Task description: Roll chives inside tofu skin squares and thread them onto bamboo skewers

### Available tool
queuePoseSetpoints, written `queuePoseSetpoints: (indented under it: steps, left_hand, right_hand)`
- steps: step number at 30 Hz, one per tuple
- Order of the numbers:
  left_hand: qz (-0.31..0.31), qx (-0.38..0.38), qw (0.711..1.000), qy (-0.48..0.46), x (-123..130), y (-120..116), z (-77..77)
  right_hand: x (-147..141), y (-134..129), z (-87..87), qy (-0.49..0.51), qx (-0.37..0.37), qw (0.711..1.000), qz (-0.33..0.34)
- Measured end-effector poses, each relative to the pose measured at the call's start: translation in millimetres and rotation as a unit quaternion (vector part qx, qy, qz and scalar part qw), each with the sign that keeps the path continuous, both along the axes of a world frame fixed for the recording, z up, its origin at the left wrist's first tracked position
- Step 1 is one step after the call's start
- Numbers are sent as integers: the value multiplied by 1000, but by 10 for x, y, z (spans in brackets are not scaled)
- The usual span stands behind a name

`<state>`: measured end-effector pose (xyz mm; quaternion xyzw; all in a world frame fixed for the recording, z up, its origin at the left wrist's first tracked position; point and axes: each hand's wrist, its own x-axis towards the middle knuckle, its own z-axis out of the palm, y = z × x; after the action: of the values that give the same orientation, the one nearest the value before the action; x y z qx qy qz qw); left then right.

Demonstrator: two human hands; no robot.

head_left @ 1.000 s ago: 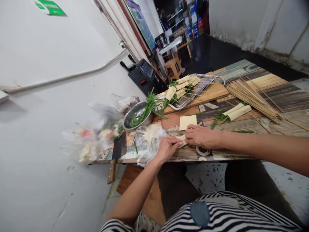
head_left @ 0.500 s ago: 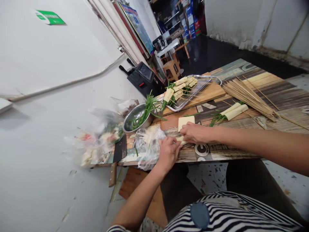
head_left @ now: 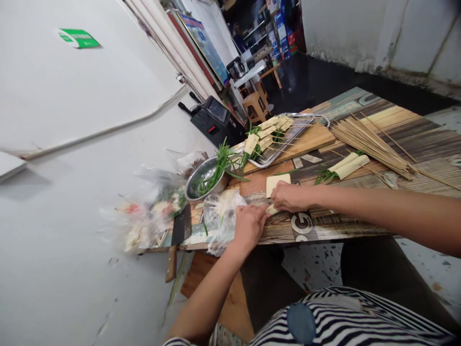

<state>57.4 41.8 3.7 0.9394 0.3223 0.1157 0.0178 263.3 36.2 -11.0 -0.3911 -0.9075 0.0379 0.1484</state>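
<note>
At the near edge of the table, my left hand (head_left: 250, 223) and my right hand (head_left: 291, 197) meet over a pale tofu sheet (head_left: 272, 210). The fingers of both are closed on it and hide most of it; whether greens lie inside cannot be seen. Just beyond my right hand lies a square, pale tofu sheet (head_left: 276, 180), flat on the table. To the right, two tofu rolls (head_left: 347, 166) with green stalks sticking out rest side by side, skewers beneath or through them. A plastic bag (head_left: 223, 211) with pale contents sits beside my left hand.
A metal bowl (head_left: 190, 187) holds long green stalks (head_left: 218, 170). Skewered rolls (head_left: 266, 134) lie on a metal tray (head_left: 275, 156) over a wooden board (head_left: 322, 139). Bamboo skewers (head_left: 374, 146) spread at right. A cleaver (head_left: 181, 226) overhangs the left edge near filled bags (head_left: 144, 218).
The view has shifted slightly. Both hands stay at the same spot on the tofu sheet, with my left fingers lying a little flatter over it.
</note>
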Motion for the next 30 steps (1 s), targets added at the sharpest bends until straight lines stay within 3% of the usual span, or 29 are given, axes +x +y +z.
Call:
queuePoseSetpoints:
  steps: [2,4,7,12,15,17,23,26,30]
  left_hand:
    - [-7,74,997,19,4,-59,-30]
    - [-28,96,995,17,9,-63,-66]
    - [-51,61,997,-6,21,35,-98]
    - [-73,-43,996,-16,58,213,-46]
    - [-72,-73,995,-18,89,235,-11]
    - [-68,-50,996,0,106,222,-22]
    - [-86,121,989,-13,101,181,-214]
    - [-101,143,984,-38,95,206,-286]
    - [-111,142,982,-50,92,227,-288]
  right_hand:
    - [14,57,73,-20,-35,999,17]
    - [28,81,136,-38,-67,997,22]
    - [30,34,170,-50,-72,996,-8]
    - [-2,-164,66,-47,73,996,-17]
    - [-24,-194,16,-50,80,995,-11]
    - [-31,-156,18,-53,54,997,-25]
    - [-60,-78,120,-90,1,995,-53]
    - [-132,-207,175,-93,13,991,-93]
    - [-39,-593,247,-70,45,981,-174]
